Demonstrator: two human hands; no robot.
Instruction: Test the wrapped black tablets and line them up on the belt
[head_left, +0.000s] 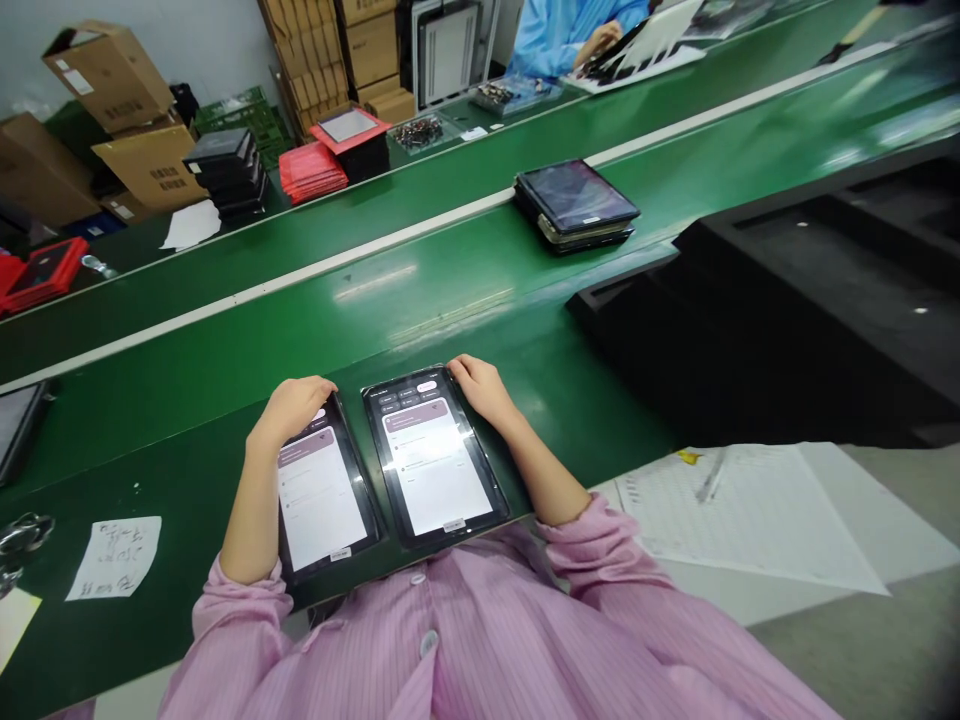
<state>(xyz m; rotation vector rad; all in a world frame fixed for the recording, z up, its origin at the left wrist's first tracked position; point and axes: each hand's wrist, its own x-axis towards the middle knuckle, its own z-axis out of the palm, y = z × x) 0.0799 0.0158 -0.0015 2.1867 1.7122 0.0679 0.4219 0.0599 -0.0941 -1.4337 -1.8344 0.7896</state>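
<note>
1. At the lower centre of the frame, two tablets lie face up side by side on the green bench (pixel 202 460), a narrow gap between them: the left tablet (pixel 322 500) and the right tablet (pixel 435 470); both screens are lit, with a white panel under a mauve band, and each bears a small label near its lower edge

2. Left hand (pixel 295 410): lies over the upper end of the left tablet, fingers bent and covering part of the screen; cannot tell whether it grips the edge

3. Right hand (pixel 484 390): fingers bent, fingertips at the upper right corner of the right tablet; cannot tell whether they close on it

4. Upper right of centre: a stack of tablets (pixel 577 195), top screen dark

5. Right side: a large black tray (pixel 750 330); below it, printed sheets (pixel 780 520) with a pen (pixel 714 475) on them

6. Lower left: a handwritten note (pixel 116 557), lying flat; at the left edge above it, another tablet (pixel 16 425), partly out of frame

7. Upper left: cardboard boxes (pixel 112 75) and a red pile (pixel 311 173)

8. Top edge: a co-worker's blue sleeve (pixel 544 45) and hand (pixel 600 40)
</note>
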